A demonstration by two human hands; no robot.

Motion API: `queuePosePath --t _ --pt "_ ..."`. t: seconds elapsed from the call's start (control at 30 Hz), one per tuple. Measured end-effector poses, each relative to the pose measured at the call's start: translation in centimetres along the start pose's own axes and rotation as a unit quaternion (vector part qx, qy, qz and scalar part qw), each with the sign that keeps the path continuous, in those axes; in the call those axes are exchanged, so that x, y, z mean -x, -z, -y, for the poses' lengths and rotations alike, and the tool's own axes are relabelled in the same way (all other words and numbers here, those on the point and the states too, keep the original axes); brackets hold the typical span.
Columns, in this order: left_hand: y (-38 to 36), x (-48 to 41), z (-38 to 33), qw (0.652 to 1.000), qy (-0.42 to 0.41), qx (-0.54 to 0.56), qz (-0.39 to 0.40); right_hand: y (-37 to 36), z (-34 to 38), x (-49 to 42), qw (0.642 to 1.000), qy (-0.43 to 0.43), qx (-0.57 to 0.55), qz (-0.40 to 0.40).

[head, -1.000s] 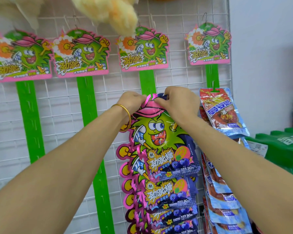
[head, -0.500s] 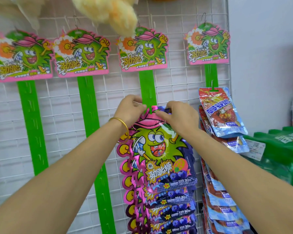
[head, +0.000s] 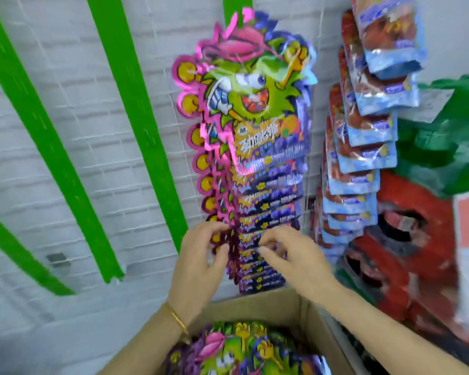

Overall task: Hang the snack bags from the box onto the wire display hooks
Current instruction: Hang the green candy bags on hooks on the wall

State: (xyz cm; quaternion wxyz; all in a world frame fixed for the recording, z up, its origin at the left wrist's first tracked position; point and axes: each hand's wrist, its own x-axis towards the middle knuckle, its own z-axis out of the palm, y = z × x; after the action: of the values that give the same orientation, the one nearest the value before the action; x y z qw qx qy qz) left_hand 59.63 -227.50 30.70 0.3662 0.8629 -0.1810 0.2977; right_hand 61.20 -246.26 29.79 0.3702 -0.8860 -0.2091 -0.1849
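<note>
- Hanging from the green strip [head: 237, 9] on the wire grid [head: 79, 109], a column of hung snack bags [head: 255, 109] is seen, its long axis vertical.
- The left hand [head: 198, 261] and right hand [head: 293, 258] are set against the column's lower end, fingers curled; whether either grip is closed on a bag cannot be told through the blur.
- The boxed snack bags [head: 241, 347] are found directly below both hands, in the cardboard box [head: 255, 307].
- The left wrist is judged nearer to them, so a short downward reach is called for.
</note>
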Motion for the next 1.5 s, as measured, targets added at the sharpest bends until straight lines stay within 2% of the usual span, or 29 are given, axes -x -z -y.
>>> queuePosePath --t 0.1,0.2,0.27,0.33,0.5,0.6,0.67,0.77,0.87,0.97,1.1,1.17,1.33,1.5 --pt "-2.2 8.3 4.7 0.987 0.134 0.02 0.089 -5.7 -5.7 5.1 0.968 -0.114 0.011 0.222" --pt "-3.3 13.3 7.9 0.966 0.223 0.011 0.133 -9.6 -9.6 7.9 0.899 -0.153 0.098 0.398" --pt "-3.9 14.1 9.0 0.947 0.285 0.026 0.148 -11.7 -11.2 9.0 0.867 -0.157 0.135 0.453" --pt "-4.3 14.1 9.3 0.934 0.316 0.033 0.164 -13.6 -12.3 9.9 0.857 -0.157 0.142 0.47" --pt "-4.7 14.5 10.1 0.934 0.308 0.028 0.181 -16.9 -13.3 12.2 0.859 -0.178 0.124 0.464" --pt "-4.3 14.7 10.3 0.928 0.327 0.042 0.175 -17.5 -13.0 12.4 0.891 -0.166 0.165 0.39" --pt "-4.3 14.7 10.6 0.925 0.335 0.049 0.175 -17.2 -13.0 11.3 0.899 -0.154 0.164 0.375" --pt "-4.1 14.5 10.3 0.923 0.336 0.067 0.175 -15.7 -12.6 8.9 0.888 -0.174 0.026 0.424" --pt "-4.1 14.4 9.5 0.917 0.34 0.101 0.182 -12.2 -10.5 6.4 0.874 -0.25 -0.174 0.379" --pt "-4.0 14.2 8.7 0.91 0.339 0.133 0.199 -9.4 -8.5 4.9 0.862 -0.28 -0.26 0.332" --pt "-3.4 13.1 8.6 0.933 0.299 0.12 0.157 -7.9 -7.1 5.0 0.872 -0.283 -0.272 0.293" --pt "-2.9 12.1 8.4 0.944 0.275 0.084 0.162 -7.0 -6.5 5.2 0.894 -0.271 -0.239 0.266" --pt "-1.6 7.4 5.7 0.96 0.187 0.029 0.208 -3.5 -4.5 3.3 0.932 -0.162 -0.2 0.253" --pt "0.7 1.6 1.2 0.971 0.103 -0.007 0.215 0.4 -0.3 -0.2 0.968 -0.074 -0.125 0.207"
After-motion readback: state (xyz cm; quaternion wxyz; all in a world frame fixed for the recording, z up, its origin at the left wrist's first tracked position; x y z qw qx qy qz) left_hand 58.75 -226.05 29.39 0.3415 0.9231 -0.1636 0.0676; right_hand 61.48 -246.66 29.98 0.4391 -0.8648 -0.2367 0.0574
